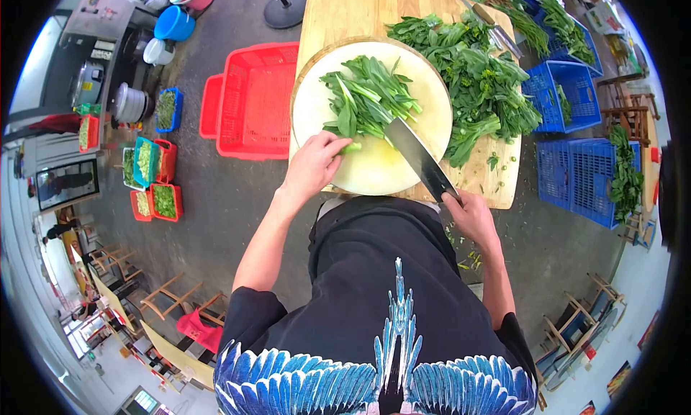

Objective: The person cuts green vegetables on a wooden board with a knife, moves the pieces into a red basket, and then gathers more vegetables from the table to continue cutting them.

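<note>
— Well, where does the blade sit at this moment?

— The cleaver (417,156) lies slantwise over the near right part of the round cutting board (374,174). Its tip is just beside the stem ends of the bunch of greens (367,98). The right hand (469,215) is closed fully round the handle, just off the near edge of the wooden table (338,15).

— And the other hand?

— The left hand (313,163) rests on the board with its fingers bent down onto the stem ends, pinning them. The leaves fan away from the person, toward the far side of the board.

— What makes a good cut from here?

— I'd say gather the stems tighter first, since they splay. Tuck the fingertips under so the knuckles face the flat of the blade. Bring the edge square across the stems instead of at that slant, and let the tip stay low while the heel drops. Short, even slices, with the holding hand creeping back between them.

— Anything crowding the work?

— The heap of uncut greens (482,77) lies on the table touching the board's right rim, and a few leaves lap over it. Cut pieces could mix with them, so pushing that heap aside looks wise. The red crate (252,102) on the floor to the left is out of the way.
</note>
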Tool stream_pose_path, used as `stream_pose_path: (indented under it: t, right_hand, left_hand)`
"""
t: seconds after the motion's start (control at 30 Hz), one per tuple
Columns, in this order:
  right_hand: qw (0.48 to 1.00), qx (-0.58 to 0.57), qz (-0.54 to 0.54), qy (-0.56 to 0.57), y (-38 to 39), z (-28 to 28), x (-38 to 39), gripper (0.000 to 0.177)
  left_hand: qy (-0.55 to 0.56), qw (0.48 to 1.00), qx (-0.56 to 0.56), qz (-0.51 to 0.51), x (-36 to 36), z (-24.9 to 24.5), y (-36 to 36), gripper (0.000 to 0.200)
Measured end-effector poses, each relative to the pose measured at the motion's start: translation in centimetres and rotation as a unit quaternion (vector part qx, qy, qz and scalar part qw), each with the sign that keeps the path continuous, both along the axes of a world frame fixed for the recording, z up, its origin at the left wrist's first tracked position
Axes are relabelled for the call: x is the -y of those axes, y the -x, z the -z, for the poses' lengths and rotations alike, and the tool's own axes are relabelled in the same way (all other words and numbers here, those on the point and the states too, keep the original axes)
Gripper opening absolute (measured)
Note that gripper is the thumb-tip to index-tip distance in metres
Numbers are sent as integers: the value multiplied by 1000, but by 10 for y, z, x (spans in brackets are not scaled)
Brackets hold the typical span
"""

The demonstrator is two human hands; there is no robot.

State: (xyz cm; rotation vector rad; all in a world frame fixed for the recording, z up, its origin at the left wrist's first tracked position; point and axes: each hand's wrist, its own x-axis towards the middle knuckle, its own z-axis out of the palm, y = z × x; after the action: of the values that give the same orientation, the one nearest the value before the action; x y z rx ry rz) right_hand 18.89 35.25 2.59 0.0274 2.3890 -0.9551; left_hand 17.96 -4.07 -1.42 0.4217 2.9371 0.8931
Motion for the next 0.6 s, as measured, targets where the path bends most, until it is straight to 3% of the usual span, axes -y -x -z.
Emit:
stream_pose_path:
  t: [0.03,0.13,0.17,0.37,0.47,0.6]
  right_hand:
    - [1000,-8,-4,2,0,0,2,41]
    - [999,-22,-28,3,1,-6,8,37]
    - [999,-26,-38,4,2,-8,11,36]
    - [990,-95,-106,3,-4,-1,17,26]
    - [979,-126,-162,-10,-5,4,21,22]
    - [968,-155,-198,-11,-2,-5,38,22]
  left_hand:
    - [-10,1000,11,11,-4,1,-1,42]
    - [24,993,-99,67,-12,22,-2,33]
    - [41,985,-161,43,-16,27,-6,34]
    - [-67,988,-104,-90,-9,38,-34,27]
    - [-2,979,-178,-99,-14,36,-34,22]
    - [-35,979,-169,-110,-19,48,-32,21]
